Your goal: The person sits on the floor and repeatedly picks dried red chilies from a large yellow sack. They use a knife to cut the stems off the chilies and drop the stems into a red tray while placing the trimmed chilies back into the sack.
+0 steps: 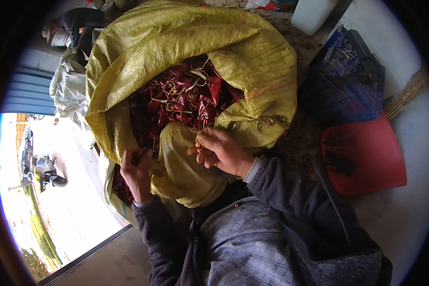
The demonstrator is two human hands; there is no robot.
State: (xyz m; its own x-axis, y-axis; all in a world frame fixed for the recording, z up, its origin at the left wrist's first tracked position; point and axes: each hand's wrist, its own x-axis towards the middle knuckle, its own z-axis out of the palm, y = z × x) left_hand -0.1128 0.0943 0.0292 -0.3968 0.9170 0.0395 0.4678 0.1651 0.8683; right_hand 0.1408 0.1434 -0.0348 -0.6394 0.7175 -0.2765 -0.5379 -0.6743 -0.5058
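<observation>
A large yellow woven sack (171,39) lies before me with its mouth rolled open. Dried red chili peppers (186,93) with pale, curled stems fill it. My left hand (136,175) is at the sack's near left rim, its fingers closed around a small dark red piece that looks like a dried chili. To the right, over the sack's near fold, my right hand (221,152) pinches a small tan-orange bit, apparently a chili stem end, between thumb and fingers. Below my left hand, a white woven sack (109,175) also holds red chilies.
On the right stands a blue plastic crate (357,89), with a red plastic piece (375,153) and a straw broom (407,93) beside it. A whitish container (312,16) is at the far right. Left, beyond a doorway, a motor scooter (44,171) is parked outside.
</observation>
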